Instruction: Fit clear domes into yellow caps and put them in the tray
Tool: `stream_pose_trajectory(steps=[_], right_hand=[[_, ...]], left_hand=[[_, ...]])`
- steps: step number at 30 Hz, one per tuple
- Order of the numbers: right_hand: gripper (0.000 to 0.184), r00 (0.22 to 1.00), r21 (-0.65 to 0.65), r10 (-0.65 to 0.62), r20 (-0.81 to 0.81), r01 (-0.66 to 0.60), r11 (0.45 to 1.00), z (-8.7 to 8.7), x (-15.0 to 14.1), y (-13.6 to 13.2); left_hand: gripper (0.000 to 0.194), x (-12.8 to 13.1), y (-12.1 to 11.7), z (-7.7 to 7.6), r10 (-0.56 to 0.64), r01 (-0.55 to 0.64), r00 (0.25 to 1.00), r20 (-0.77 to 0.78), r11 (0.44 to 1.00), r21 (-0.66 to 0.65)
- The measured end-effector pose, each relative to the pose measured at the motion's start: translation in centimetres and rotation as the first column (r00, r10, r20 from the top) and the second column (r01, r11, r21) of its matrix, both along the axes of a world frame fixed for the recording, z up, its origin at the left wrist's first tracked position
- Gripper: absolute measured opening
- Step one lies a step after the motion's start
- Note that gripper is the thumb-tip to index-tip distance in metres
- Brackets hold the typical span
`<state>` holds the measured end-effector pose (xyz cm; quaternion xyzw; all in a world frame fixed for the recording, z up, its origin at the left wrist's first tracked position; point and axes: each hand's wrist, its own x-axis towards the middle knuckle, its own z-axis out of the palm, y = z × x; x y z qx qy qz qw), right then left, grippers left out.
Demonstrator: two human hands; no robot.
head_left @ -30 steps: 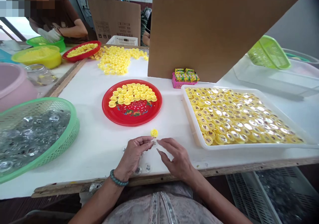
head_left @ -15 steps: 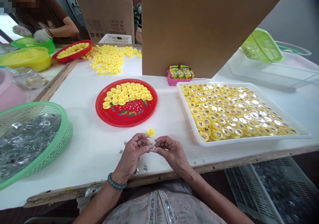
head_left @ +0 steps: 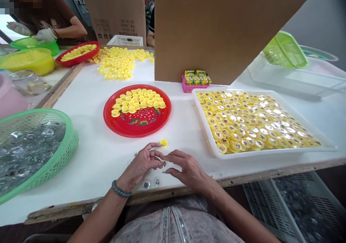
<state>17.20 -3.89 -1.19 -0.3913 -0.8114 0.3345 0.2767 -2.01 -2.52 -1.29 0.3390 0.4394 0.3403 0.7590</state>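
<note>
Okay, grip first: on my feed the left hand (head_left: 139, 165) had thumb and fingertips pinched on what I read as a small clear printed piece (head_left: 164, 163). Most of it was hidden, so I couldn't confirm shape or angle. Right hand (head_left: 189, 169) was loose: thumb and index apart, fingertips right by the left ones, nothing held that I could make out. Whether the two hands touched, I couldn't tell.

My call on doing this step well: light pinch on the edge, since clear plastic would likely smear or slip under pressure. Right fingertips were well placed to steady the other side. A low hold over the white tabletop (head_left: 183, 109) made sense too. Main risk I saw was knocking the single yellow piece (head_left: 163, 143), just beyond the left fingertips.

Further out: two loose clear discs (head_left: 146, 184) lay near the table edge, so the wrists needed to clear them. Past the yellow piece sat the red plate (head_left: 135, 130), yellow hat-shaped pieces (head_left: 140, 100) bunched on its far half. White tray (head_left: 227, 156) on the right was packed with yellow pieces with shiny printed tops (head_left: 243, 124). Green basket (head_left: 69, 142) on the left held loose clear pieces (head_left: 32, 153). Far left, a co-worker's gloved hand (head_left: 44, 36) was at a green bowl (head_left: 55, 48), well apart.
</note>
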Motion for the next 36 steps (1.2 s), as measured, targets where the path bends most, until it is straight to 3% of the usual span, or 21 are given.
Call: stream_pose_trajectory(steps=[3, 7, 9, 11, 13, 15, 17, 19, 21, 24, 30, 36], right_hand=[[0.032, 0.999, -0.019, 0.05, -0.012, -0.05, 0.999, -0.2, -0.3, 0.3], [0.028, 0.996, -0.093, 0.011, -0.093, -0.02, 0.995, -0.8, -0.8, 0.7], [0.023, 0.994, -0.104, -0.031, -0.106, 0.02, 0.994, -1.0, -0.7, 0.9], [0.018, 0.987, -0.099, -0.123, -0.106, 0.113, 0.989, -1.1, -0.4, 1.0], [0.016, 0.964, -0.099, -0.246, -0.099, 0.237, 0.967, -1.4, 0.2, 1.2], [0.017, 0.933, -0.098, -0.347, -0.097, 0.338, 0.936, -1.7, 0.8, 1.2], [0.02, 0.912, -0.074, -0.399, -0.091, 0.394, 0.916, -2.0, 1.4, 1.2], [0.023, 0.908, -0.021, -0.412, -0.07, 0.412, 0.911, -2.2, 1.8, 1.1], [0.024, 0.91, 0.036, -0.413, -0.042, 0.414, 0.91, -2.4, 2.1, 1.0], [0.024, 0.915, 0.088, -0.402, -0.007, 0.401, 0.912, -2.8, 2.3, 1.0], [0.025, 0.944, 0.129, -0.325, 0.057, 0.316, 0.94, -3.4, 2.5, 1.8], [0.024, 0.951, 0.092, -0.215, 0.224, 0.199, 0.976, -2.7, 1.6, 3.3]], left_hand=[[0.061, -0.2, 0.7, -0.3, -0.053, 0.053, 0.999, 0.011, 0.999, 0.002], [0.064, -0.1, 1.5, -0.2, -0.108, 0.108, 0.994, 0.011, 0.994, 0.03], [0.059, 0.1, 1.9, 0.0, -0.131, 0.134, 0.991, -0.034, 0.987, 0.093], [0.049, 0.3, 2.5, 0.1, -0.121, 0.159, 0.977, -0.177, 0.963, 0.219], [0.041, 0.6, 3.2, -0.1, -0.017, 0.213, 0.905, -0.425, 0.882, 0.42], [0.041, 0.9, 4.1, -0.6, 0.135, 0.368, 0.757, -0.639, 0.72, 0.589], [0.046, 1.3, 4.7, -1.3, 0.212, 0.558, 0.615, -0.76, 0.564, 0.609], [0.046, 1.7, 4.9, -1.8, 0.199, 0.67, 0.525, -0.827, 0.503, 0.546], [0.041, 2.2, 4.7, -2.2, 0.18, 0.694, 0.482, -0.857, 0.518, 0.5], [0.034, 2.7, 3.7, -2.4, 0.194, 0.64, 0.493, -0.848, 0.58, 0.504], [0.035, 2.1, 2.3, -2.8, 0.236, 0.427, 0.631, -0.739, 0.69, 0.584], [0.043, 1.2, 2.6, -3.7, 0.221, 0.329, 0.716, -0.662, 0.73, 0.599]])
